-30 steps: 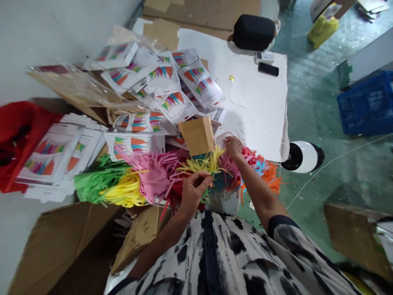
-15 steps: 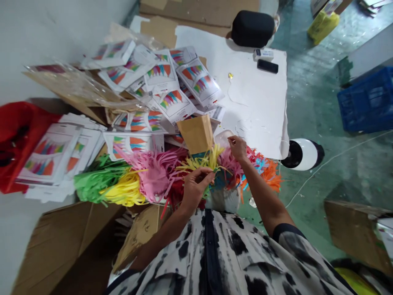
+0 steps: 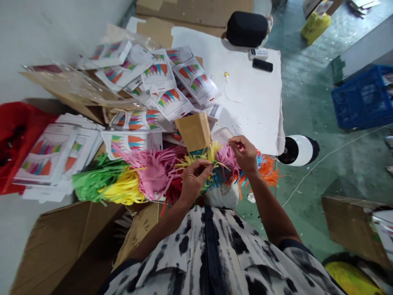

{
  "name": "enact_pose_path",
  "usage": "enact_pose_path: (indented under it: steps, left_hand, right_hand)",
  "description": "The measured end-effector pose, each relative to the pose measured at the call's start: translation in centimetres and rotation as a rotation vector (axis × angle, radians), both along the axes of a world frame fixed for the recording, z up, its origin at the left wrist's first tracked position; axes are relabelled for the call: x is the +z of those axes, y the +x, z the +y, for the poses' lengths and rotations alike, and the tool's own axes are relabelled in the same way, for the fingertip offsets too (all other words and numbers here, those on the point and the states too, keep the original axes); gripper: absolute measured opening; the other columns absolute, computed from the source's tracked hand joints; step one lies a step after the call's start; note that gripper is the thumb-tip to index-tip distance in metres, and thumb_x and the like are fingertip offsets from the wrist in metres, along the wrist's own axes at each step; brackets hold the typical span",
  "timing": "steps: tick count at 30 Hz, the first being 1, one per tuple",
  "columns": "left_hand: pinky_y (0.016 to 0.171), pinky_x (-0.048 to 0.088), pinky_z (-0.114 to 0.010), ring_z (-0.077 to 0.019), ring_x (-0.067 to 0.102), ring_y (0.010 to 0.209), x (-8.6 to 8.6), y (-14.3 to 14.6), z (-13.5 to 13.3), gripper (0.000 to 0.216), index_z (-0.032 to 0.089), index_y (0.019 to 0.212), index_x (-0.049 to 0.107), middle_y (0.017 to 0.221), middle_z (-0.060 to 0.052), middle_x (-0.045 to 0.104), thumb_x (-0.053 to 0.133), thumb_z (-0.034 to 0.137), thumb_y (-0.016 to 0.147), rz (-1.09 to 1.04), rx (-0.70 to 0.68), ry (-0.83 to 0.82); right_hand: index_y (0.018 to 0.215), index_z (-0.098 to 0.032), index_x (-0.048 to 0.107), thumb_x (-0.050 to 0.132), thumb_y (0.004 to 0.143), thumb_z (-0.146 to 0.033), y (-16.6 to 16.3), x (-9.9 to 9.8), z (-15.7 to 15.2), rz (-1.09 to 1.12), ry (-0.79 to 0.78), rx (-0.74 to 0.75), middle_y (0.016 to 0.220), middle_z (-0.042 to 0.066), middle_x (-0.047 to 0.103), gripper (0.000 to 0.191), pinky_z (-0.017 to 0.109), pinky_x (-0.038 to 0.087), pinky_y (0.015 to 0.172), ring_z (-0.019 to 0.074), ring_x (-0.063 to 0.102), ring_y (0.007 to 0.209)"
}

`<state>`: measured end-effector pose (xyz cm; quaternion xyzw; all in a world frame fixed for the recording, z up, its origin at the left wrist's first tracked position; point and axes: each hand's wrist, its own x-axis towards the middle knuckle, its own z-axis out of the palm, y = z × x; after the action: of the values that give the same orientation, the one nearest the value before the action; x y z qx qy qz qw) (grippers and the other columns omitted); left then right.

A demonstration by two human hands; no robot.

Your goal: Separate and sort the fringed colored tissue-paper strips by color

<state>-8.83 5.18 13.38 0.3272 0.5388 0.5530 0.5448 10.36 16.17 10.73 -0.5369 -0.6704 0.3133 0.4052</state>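
Observation:
My left hand (image 3: 193, 180) is closed in a pinch above the row of tassels, with a small green bit of a paper tassel (image 3: 214, 163) at its fingertips. To its right, my right hand (image 3: 245, 155) has thumb and fingertips pressed together; what they hold, if anything, is too small to make out. Under and around the hands lie fringed paper tassels: yellow (image 3: 213, 150), pink (image 3: 226, 157), orange (image 3: 268, 174). Further left are a big pink tassel (image 3: 153, 170), a yellow tassel (image 3: 124, 188) and a green tassel (image 3: 95, 180). A shallow clear tray (image 3: 221, 134) sits just beyond my right hand.
Printed packs (image 3: 156, 73) are heaped at the back left, beside a tan paper piece (image 3: 194, 132). A white board (image 3: 258, 106) carries a black case (image 3: 247, 28) and a small black box (image 3: 262, 65). Cardboard boxes (image 3: 52, 246) stand below left. A white-and-black cylinder (image 3: 302, 150) is at right.
My right hand has shifted slightly right and down from beside the clear tray, nearer the tassels. My left hand keeps its pinch in nearly the same place. The view has shifted a little.

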Motion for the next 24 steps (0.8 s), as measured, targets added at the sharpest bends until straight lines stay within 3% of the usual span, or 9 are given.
enact_pose_path:
  steps: [4, 8, 13, 24]
  left_hand:
    - [0.065, 0.050, -0.023, -0.0118, 0.063, 0.068, -0.1, -0.1, -0.1, 0.021, 0.021, 0.089, 0.075, 0.077, 0.001, 0.068, 0.081, 0.041, 0.086, 0.066, -0.012, 0.050]
    - [0.070, 0.049, -0.024, -0.0129, 0.064, 0.075, -0.3, -0.1, -0.3, 0.016, 0.021, 0.090, 0.075, 0.088, -0.001, 0.069, 0.077, 0.037, 0.090, 0.150, -0.040, 0.121]
    - [0.072, 0.050, -0.026, -0.0155, 0.065, 0.080, -0.1, -0.1, -0.4, 0.017, 0.021, 0.090, 0.075, 0.091, -0.003, 0.071, 0.075, 0.038, 0.091, 0.193, -0.070, 0.139]
    - [0.084, 0.052, -0.032, -0.0194, 0.067, 0.088, 0.9, -0.4, -0.4, 0.010, 0.022, 0.088, 0.075, 0.091, -0.004, 0.074, 0.074, 0.031, 0.091, 0.290, -0.086, 0.233]
  right_hand:
    - [0.099, -0.025, 0.072, 0.070, 0.096, -0.032, -1.1, 3.6, -4.0, 0.084, -0.002, 0.090, 0.095, 0.002, 0.074, 0.008, 0.032, 0.057, 0.080, 0.0169, 0.069, 0.085]
    - [0.107, -0.027, 0.073, 0.068, 0.099, -0.027, -1.7, 5.7, -6.3, 0.003, 0.083, 0.187, 0.100, 0.003, 0.076, 0.009, 0.032, 0.058, 0.085, 0.0171, 0.072, 0.091]
    - [0.110, -0.028, 0.071, 0.064, 0.101, -0.028, -1.7, 6.4, -6.8, -0.057, 0.104, 0.253, 0.101, 0.003, 0.078, 0.011, 0.032, 0.059, 0.082, 0.0179, 0.074, 0.091]
    - [0.111, -0.030, 0.072, 0.062, 0.103, -0.031, -1.6, 7.0, -7.2, -0.137, 0.078, 0.242, 0.102, 0.002, 0.077, 0.013, 0.035, 0.059, 0.086, 0.0193, 0.073, 0.093]
